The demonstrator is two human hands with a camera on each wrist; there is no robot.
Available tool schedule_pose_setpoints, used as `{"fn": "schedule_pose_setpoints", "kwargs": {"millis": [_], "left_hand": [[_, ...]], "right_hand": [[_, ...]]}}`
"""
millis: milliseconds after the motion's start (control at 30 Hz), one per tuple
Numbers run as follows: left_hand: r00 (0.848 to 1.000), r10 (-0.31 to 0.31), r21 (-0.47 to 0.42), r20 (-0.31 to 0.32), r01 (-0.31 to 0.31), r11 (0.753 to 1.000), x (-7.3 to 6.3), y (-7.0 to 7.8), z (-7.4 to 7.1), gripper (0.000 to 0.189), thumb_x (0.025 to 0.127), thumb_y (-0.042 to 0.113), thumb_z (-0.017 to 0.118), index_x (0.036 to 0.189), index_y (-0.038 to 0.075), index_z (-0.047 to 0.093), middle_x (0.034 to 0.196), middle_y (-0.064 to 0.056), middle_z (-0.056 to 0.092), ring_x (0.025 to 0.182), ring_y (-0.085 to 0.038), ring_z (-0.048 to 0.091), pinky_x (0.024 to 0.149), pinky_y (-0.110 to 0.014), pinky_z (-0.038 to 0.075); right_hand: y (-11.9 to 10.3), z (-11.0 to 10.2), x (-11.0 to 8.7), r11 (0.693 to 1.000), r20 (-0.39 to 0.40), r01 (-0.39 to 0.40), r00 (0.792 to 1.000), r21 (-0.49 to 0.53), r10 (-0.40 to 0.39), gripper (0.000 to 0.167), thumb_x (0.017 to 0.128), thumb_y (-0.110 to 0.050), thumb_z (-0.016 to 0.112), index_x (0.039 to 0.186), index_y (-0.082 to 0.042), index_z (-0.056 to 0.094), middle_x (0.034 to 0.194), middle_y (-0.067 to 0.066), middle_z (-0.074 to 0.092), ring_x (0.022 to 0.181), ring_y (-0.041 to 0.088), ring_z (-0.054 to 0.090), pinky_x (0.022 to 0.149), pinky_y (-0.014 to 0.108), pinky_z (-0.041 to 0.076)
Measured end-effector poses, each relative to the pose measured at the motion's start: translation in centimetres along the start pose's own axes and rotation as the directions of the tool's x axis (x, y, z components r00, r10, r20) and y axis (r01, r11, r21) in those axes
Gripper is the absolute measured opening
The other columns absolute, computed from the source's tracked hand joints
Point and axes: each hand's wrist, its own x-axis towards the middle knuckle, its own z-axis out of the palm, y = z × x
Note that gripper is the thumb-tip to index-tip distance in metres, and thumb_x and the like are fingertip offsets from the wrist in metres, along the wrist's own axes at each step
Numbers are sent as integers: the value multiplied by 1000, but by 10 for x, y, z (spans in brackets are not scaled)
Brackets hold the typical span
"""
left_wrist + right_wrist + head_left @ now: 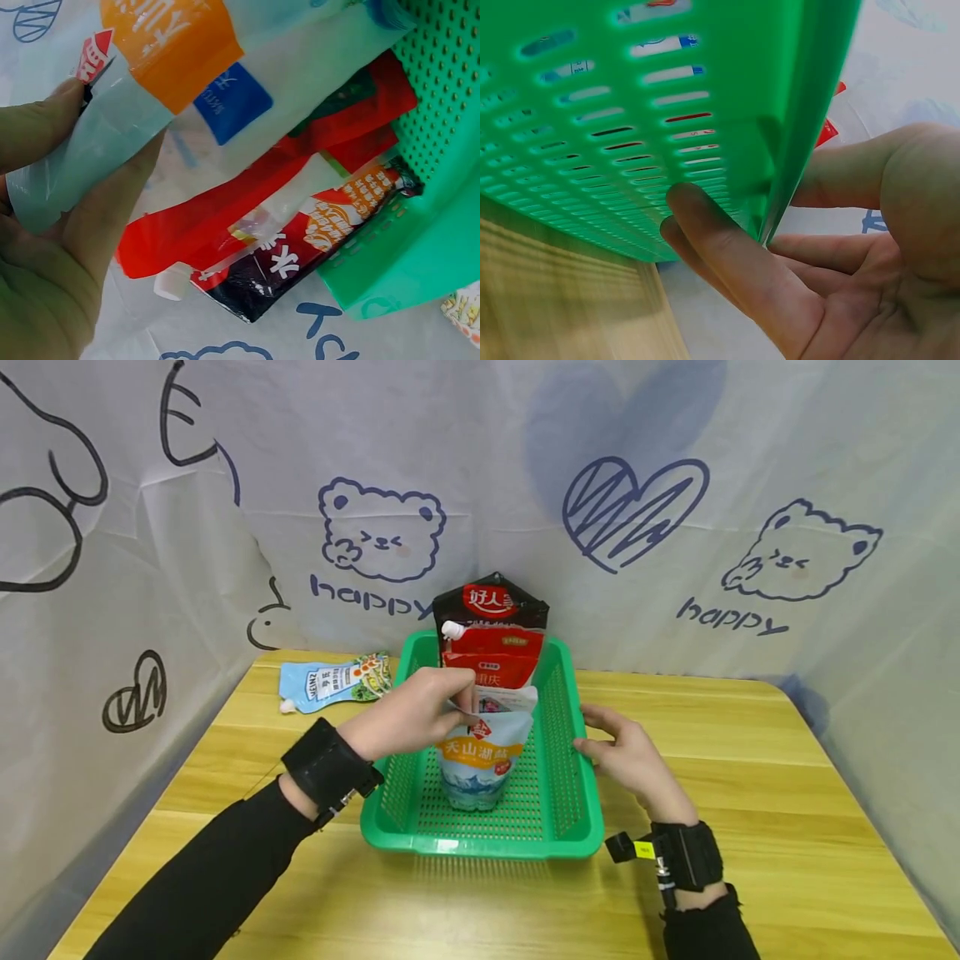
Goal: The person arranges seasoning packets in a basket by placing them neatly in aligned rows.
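My left hand (420,710) pinches the top edge of a pale blue salt bag (474,781) with an orange band and a mountain picture. The bag stands upright inside a green plastic basket (480,847), toward its front. In the left wrist view, thumb and fingers of that hand close on the bag's upper corner. Behind it in the basket are a white-edged pouch (517,699), a red spouted pouch (495,652) and a taller black pouch (450,606). My right hand (630,760) grips the basket's right rim, fingers against the outer wall in the right wrist view.
A light blue Heinz spouted pouch (322,685) lies on the wooden table (712,718), left of the basket near the back edge. White cloth (487,460) with drawn bears and hearts hangs behind the table and along both sides.
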Motion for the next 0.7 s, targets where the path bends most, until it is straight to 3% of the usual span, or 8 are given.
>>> {"fn": "schedule_pose_setpoints", "kwargs": {"millis": [400, 533, 700], "left_hand": [[1000, 4, 18, -6, -4, 1000, -8, -8, 6, 30, 85, -19, 66, 86, 10, 58, 90, -1, 68, 90, -16, 68, 81, -30, 59], [999, -52, 38, -1, 52, 998, -11, -6, 5, 28, 87, -15, 69, 90, 11, 59, 91, 1, 68, 90, -15, 67, 79, -30, 58], [990, -138, 79, 12, 136, 988, -14, 0, 1, 24, 90, 0, 79, 92, 14, 59, 92, 3, 67, 95, -15, 66, 84, -34, 59]], "right_hand": [[-1, 1, 2, 1000, -4, 5, 1000, -4, -5, 65, 102, -7, 61, 160, 1, 33, 156, 27, 43, 102, 28, 72, 78, 33, 63], [0, 1, 1, 1000, -5, 10, 1000, -7, -10, 65, 102, -6, 60, 160, 2, 33, 156, 28, 44, 102, 29, 72, 77, 32, 63], [0, 1, 1, 1000, -8, 7, 1000, -9, -7, 65, 102, -7, 60, 160, 1, 33, 156, 28, 43, 105, 31, 72, 78, 33, 63]]}}
